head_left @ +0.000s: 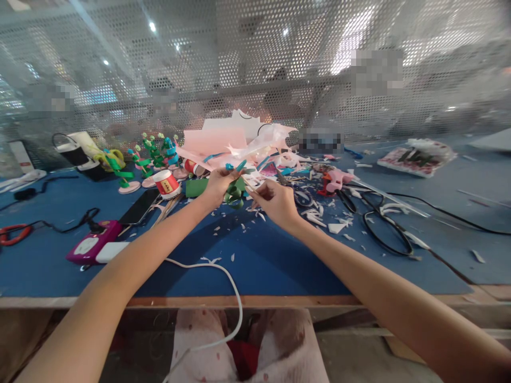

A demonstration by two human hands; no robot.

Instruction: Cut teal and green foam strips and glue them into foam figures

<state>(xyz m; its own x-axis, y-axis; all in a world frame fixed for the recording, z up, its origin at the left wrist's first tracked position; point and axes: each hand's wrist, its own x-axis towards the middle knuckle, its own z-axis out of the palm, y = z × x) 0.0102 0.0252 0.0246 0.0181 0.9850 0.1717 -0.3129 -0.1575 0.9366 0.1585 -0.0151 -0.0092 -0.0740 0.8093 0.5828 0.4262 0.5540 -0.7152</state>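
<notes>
Over the middle of the blue-topped table, my two hands work close together. My left hand (217, 187) is closed in a pinch around a small paper craft piece. A green curled strip (234, 199) hangs below its fingers, and a blue-green bit (240, 165) sticks out above them. My right hand (277, 201) is closed on a thin pale stick (249, 185), its tip pointing toward the piece in my left hand. Behind my left wrist lies a flat green sheet (195, 187). The scissors (284, 178) behind my right hand are partly hidden.
Pink and white paper (223, 141) and many scraps lie behind my hands. Small green paper plants (154, 154), a red-and-white cup (166, 184), a phone (139, 206) and a purple power adapter (96, 242) stand left. A black cable (385, 239) loops right; a white cable (233, 284) crosses the front edge.
</notes>
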